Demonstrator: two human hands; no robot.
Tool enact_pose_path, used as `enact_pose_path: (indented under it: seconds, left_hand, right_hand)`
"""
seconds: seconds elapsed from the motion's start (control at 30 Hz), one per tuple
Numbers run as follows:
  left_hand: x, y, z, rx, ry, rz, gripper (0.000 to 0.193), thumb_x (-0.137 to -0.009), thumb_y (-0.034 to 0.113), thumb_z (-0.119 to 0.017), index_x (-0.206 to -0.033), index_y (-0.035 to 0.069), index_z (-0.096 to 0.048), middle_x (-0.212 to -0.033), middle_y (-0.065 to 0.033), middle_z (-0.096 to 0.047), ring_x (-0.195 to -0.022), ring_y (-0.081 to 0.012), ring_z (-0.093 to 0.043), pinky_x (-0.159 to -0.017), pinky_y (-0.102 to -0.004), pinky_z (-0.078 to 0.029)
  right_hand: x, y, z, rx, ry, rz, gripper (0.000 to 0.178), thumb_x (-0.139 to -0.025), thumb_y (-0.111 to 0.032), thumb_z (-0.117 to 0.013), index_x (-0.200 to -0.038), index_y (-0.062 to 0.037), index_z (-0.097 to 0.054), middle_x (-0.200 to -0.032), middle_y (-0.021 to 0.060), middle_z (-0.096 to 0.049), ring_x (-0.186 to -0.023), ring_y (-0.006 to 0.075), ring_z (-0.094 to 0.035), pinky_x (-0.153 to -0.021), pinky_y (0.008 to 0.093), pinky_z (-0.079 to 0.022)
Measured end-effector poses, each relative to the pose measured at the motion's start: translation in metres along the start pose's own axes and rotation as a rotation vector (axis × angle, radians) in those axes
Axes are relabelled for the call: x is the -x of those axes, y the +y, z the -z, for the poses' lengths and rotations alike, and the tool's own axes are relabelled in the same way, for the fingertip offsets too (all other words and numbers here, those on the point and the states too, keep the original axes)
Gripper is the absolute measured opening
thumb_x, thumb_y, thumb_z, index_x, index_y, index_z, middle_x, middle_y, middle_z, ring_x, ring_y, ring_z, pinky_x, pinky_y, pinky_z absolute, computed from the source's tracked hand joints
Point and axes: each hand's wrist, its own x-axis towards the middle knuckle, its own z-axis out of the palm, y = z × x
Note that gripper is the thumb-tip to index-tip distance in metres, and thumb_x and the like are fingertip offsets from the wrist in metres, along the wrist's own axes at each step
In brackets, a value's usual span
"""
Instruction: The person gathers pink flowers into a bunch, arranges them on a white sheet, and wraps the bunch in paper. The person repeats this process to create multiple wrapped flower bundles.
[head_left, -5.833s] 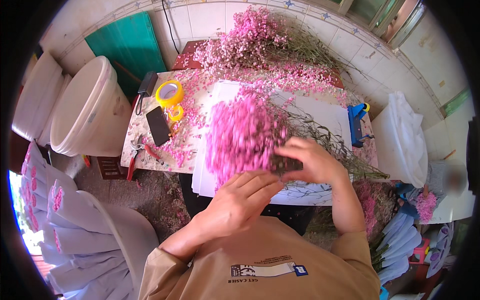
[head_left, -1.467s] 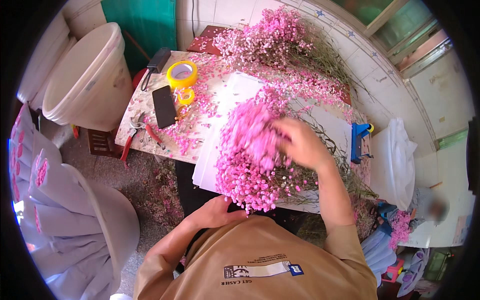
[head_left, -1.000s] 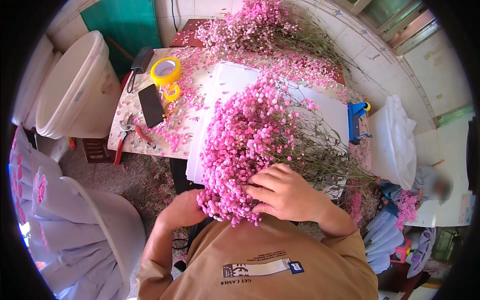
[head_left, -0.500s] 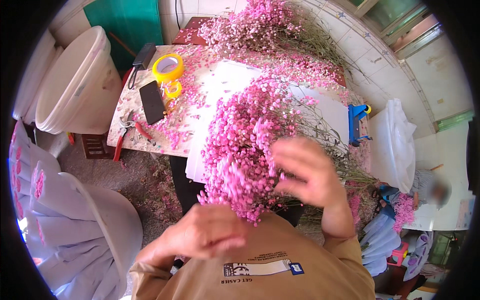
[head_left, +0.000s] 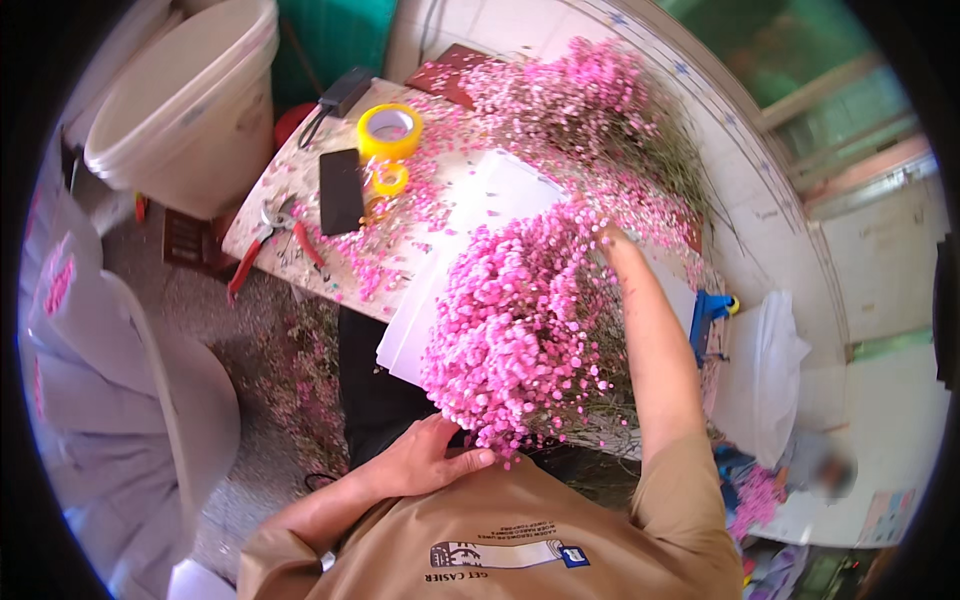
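Note:
A large bunch of small pink dried flowers (head_left: 510,330) lies on white paper sheets (head_left: 405,345), its blossoms toward me and its thin stems to the right. My left hand (head_left: 435,456) is at the bunch's near edge, with thumb and fingers apart; the blossoms partly cover the fingertips. My right arm stretches along the right of the bunch. At its far side my right hand (head_left: 606,238) shows only in part, the fingers hidden among the blossoms.
A second pink flower bunch (head_left: 600,100) lies at the table's back. Left on the table (head_left: 290,200) are a yellow tape roll (head_left: 390,132), a phone (head_left: 341,192) and red-handled pruning shears (head_left: 275,240). A blue tape dispenser (head_left: 708,320) stands right. White tubs (head_left: 190,110) flank the left.
My right hand has moved away from me, from the bunch's right side to its far side. The left hand has opened out and shifted slightly at the near edge. The view has turned.

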Motion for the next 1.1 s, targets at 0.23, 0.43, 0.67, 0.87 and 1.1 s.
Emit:
enact_pose_path:
  seconds: [0.23, 0.43, 0.67, 0.87, 1.1]
  left_hand:
    - [-0.02, 0.019, 0.018, 0.159, 0.075, -0.085, 0.062, -0.097, 0.048, -0.071, -0.136, 0.001, -0.059, -0.132, -0.0271, -0.062, -0.125, -0.0451, -0.057, -0.107, -0.0499, -0.046]
    - [-0.051, -0.009, -0.007, -0.084, 0.094, -0.371, 0.06, -0.092, 0.039, -0.076, -0.14, 0.008, -0.058, -0.139, -0.0257, -0.058, -0.131, -0.0444, -0.053, -0.11, -0.0529, -0.043]
    - [-0.101, -0.044, 0.009, -0.017, 0.035, -0.257, 0.057, -0.092, 0.027, -0.075, -0.142, 0.008, -0.056, -0.136, -0.0246, -0.059, -0.118, -0.0462, -0.062, -0.103, -0.0498, -0.05]
    - [-0.046, -0.082, 0.057, -0.129, -0.011, -0.054, 0.03, -0.093, 0.014, -0.071, -0.119, 0.002, -0.067, -0.104, -0.021, -0.071, -0.099, -0.0384, -0.069, -0.088, -0.0451, -0.055]
    - [-0.001, -0.038, 0.068, 0.005, 0.346, 0.103, 0.011, -0.095, 0.004, -0.072, -0.105, 0.001, -0.069, -0.087, -0.0023, -0.065, -0.076, -0.0082, -0.057, -0.068, -0.0267, -0.049]
  right_hand:
    - [0.14, -0.057, -0.062, 0.132, -0.482, 0.354, 0.081, -0.107, -0.063, -0.046, -0.146, 0.0077, -0.054, -0.146, 0.0168, -0.061, -0.138, 0.0222, -0.053, -0.12, 0.0348, -0.034]
    - [0.229, -0.056, 0.008, 0.337, -0.405, 0.687, 0.092, -0.102, -0.064, -0.052, -0.153, 0.0115, -0.04, -0.157, 0.0226, -0.049, -0.151, 0.0311, -0.04, -0.125, 0.0396, -0.026]
    - [0.225, -0.037, 0.02, 0.207, -0.043, 0.578, 0.094, -0.101, -0.063, -0.057, -0.156, 0.0096, -0.037, -0.162, 0.0216, -0.043, -0.152, 0.0284, -0.038, -0.125, 0.0396, -0.026]
    - [0.214, 0.007, -0.042, 0.362, 0.082, 0.616, 0.098, -0.096, -0.064, -0.063, -0.159, 0.0053, -0.033, -0.16, 0.0277, -0.041, -0.151, 0.0394, -0.038, -0.124, 0.0468, -0.027]
    - [0.219, 0.012, -0.054, 0.363, 0.154, 0.646, 0.095, -0.095, -0.062, -0.067, -0.157, 0.0043, -0.037, -0.153, 0.029, -0.048, -0.144, 0.043, -0.045, -0.12, 0.0502, -0.031]
